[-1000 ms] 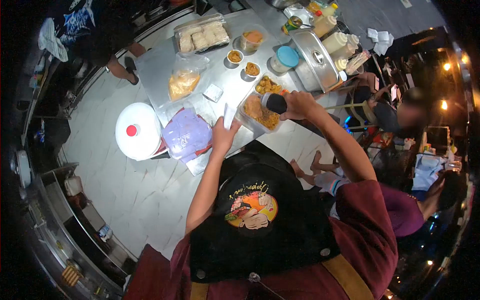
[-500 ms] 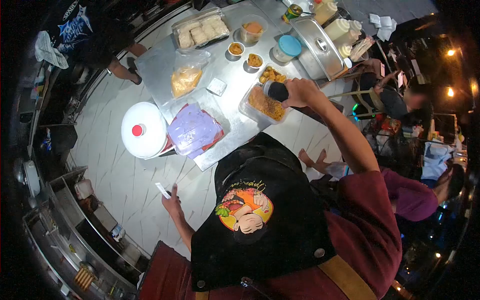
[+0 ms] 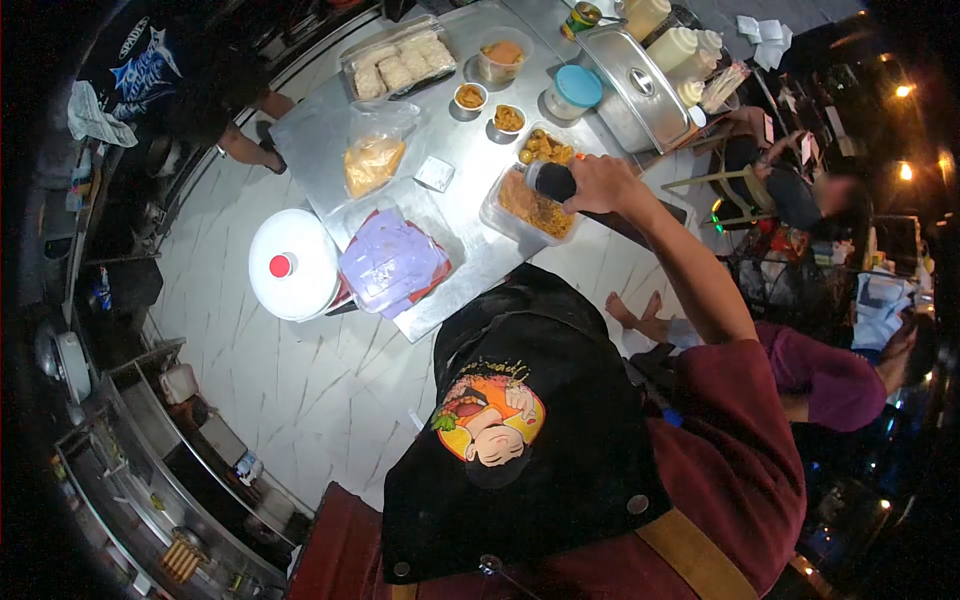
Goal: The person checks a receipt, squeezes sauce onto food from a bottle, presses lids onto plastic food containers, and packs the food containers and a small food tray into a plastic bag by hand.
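Observation:
My right hand (image 3: 606, 186) is closed round a dark shaker bottle (image 3: 554, 183), tipped on its side over a clear plastic tub (image 3: 492, 222). Brown and yellow crumbly food (image 3: 545, 214) fills much of the tub. Touching or just behind it, chunky yellow-brown pieces (image 3: 546, 146) lie in another section or container; I cannot tell which. My left hand is hidden behind the black apron (image 3: 560, 400); only a small white tip (image 3: 415, 420) shows at the apron's edge.
Two small cups (image 3: 508, 119), a blue-lidded tub (image 3: 575, 92), a steel lidded container (image 3: 650, 85) and squeeze bottles (image 3: 672, 52) stand on the metal table (image 3: 445, 308). Purple-covered stack (image 3: 392, 262) and white lidded pot (image 3: 293, 290) sit left. People sit at right.
My left hand, holding a white strip-like item, has gone down out of sight behind the apron. The right hand and shaker bottle stay over the tub, barely shifted.

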The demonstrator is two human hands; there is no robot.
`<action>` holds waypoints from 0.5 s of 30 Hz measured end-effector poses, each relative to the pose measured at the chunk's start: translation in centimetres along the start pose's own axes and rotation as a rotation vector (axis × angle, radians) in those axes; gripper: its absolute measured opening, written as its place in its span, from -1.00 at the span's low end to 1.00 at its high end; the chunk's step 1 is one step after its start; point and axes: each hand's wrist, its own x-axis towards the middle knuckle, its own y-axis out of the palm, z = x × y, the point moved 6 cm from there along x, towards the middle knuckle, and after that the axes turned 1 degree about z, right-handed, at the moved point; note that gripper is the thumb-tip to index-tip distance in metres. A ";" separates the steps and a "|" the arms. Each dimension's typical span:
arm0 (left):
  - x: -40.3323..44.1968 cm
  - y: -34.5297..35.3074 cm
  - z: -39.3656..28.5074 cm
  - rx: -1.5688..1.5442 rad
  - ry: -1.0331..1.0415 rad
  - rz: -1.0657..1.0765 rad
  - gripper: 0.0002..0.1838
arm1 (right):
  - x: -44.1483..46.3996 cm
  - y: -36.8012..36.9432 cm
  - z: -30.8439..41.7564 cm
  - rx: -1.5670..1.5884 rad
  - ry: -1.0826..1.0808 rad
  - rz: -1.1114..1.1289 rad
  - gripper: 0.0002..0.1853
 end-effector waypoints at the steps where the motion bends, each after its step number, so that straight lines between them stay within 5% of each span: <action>1: 0.2 0.0 0.1 0.000 0.002 0.001 -0.52 | 0.0 0.0 -0.1 0.003 -0.004 -0.005 -0.25; 11: 2.0 -0.2 -3.0 -0.294 -0.024 -0.136 -0.50 | -0.1 0.0 -0.3 0.039 -0.008 -0.042 -0.29; 15: -1.8 0.7 -7.9 -0.159 -0.019 -0.152 -0.53 | -0.6 -0.1 0.3 0.038 -0.011 -0.055 -0.31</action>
